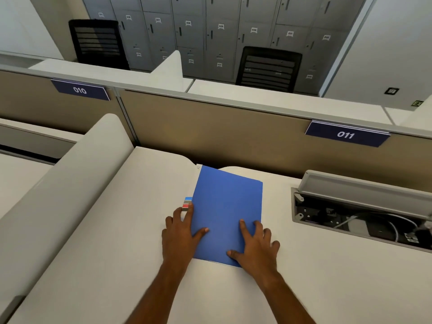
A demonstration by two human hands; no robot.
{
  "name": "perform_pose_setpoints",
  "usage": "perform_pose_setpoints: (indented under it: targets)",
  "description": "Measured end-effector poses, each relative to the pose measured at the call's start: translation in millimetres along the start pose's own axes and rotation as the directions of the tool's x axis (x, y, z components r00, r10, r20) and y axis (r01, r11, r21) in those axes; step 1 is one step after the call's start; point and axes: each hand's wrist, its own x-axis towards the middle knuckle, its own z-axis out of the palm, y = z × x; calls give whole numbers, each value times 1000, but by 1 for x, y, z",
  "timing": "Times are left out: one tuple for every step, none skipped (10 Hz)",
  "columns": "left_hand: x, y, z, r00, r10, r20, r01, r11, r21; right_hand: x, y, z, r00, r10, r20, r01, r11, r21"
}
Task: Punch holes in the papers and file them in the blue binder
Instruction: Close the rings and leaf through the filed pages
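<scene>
Two bare forearms rise from the bottom edge of the frame onto a pale bench. The left hand lies at the lower left edge of the blue binder, thumb flat on the cover and fingers spread along the side; the forefinger tip touches a small stack of coloured tabs, blue over grey over red, that juts out from the binder's left edge. The right hand lies flat and spread wide on the binder's lower right corner, thumb and forefinger on the cover, the other fingers over the edge onto the bench. Neither hand is closed around anything.

The binder lies shut, just below the middle of the frame, slightly turned, its far corner near the back edge of the bench. A thin white sliver shows along its near edge, perhaps paper inside, though the view is too soft to be sure.

At the right of the frame an open cable hatch is sunk into the bench, lid raised, wires and sockets inside. A rounded white divider runs along the left. Behind stands a tan partition with two dark blue signs, 010 at the upper left and 011 at the right. Beyond it are two black chairs and a wall of grey lockers across the top of the frame.
</scene>
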Motion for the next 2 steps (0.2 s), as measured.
perform_pose_setpoints:
  targets:
    - [3, 3, 4, 999, 0, -33, 1, 1000, 15, 7, 2, -2, 1000, 2, -26, -2, 1000, -6]
    - [1, 1, 1, 999, 16, -47, -14, 999, 37, 2, -2, -7, 1000, 6, -26, -6, 1000, -14]
